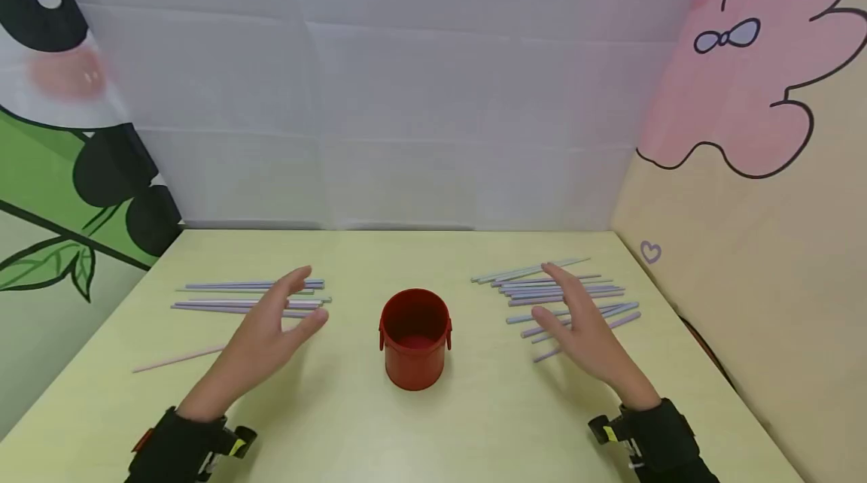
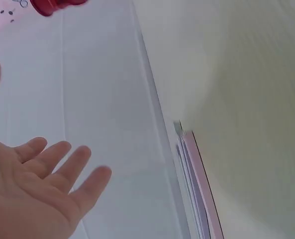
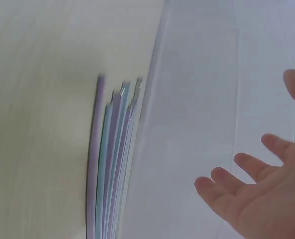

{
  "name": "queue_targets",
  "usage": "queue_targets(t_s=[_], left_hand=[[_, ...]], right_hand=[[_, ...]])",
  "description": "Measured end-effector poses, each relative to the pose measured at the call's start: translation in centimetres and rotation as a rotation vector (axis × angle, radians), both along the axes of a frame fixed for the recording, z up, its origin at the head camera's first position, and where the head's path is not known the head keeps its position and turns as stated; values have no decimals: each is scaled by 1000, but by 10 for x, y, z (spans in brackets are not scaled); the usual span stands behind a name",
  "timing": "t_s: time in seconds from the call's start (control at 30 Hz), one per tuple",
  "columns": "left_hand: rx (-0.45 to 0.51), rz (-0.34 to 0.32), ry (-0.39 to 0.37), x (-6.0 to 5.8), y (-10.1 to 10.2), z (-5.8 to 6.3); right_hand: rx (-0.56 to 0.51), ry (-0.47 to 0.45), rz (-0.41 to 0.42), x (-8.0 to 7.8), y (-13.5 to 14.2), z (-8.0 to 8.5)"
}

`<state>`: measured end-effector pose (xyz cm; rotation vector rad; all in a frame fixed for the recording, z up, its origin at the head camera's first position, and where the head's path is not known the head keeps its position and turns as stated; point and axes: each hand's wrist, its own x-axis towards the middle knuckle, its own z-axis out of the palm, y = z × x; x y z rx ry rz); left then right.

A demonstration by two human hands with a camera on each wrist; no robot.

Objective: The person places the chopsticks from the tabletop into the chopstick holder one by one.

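My left hand (image 1: pixel 267 344) hovers at the left over a group of thin, straw-like pastel sticks (image 1: pixel 217 308), its fingers spread and nothing held. One pink stick (image 1: pixel 179 359) lies apart, nearer me, partly hidden behind that hand. On the other side, my right hand (image 1: pixel 589 336) is held over a second spread of purple, blue and pale green sticks (image 1: pixel 524 290), also with fingers extended and no stick in it. Between the two hands a small red bucket (image 1: pixel 415 366) stands upright, with no sticks showing inside. Both wrist views show the palms turned away from the sticks.
The pale yellow tabletop (image 1: pixel 359 430) runs back to a light grey cloth backdrop (image 1: pixel 406 92). A wall with a pink bear drawing (image 1: pixel 718 92) borders the right side; a green and black cartoon panel (image 1: pixel 41 159) borders the left. Each wrist wears a black camera strap (image 1: pixel 660 438).
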<state>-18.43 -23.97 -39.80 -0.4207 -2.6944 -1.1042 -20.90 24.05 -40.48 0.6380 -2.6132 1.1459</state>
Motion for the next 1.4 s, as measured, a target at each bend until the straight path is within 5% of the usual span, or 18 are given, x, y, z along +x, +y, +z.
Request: queue_targets(t_s=[0.23,0.57,0.87,1.07,1.4], left_hand=[[103,-179,-55,-5,38,3],[165,-329,-95,-12,78,-10],[290,-358,-244,-14,100,-11],[319,-370,-228,-17,110,-15],[335,-361,-214,-21,130,-15]], right_hand=[[-236,-176,127,3,-22,13],[-199,-358,290,6,-71,13],[-200,-410,377,12,-97,5],[-211,-391,423,13,-103,-2],[-303,-362,348,14,-102,-6]])
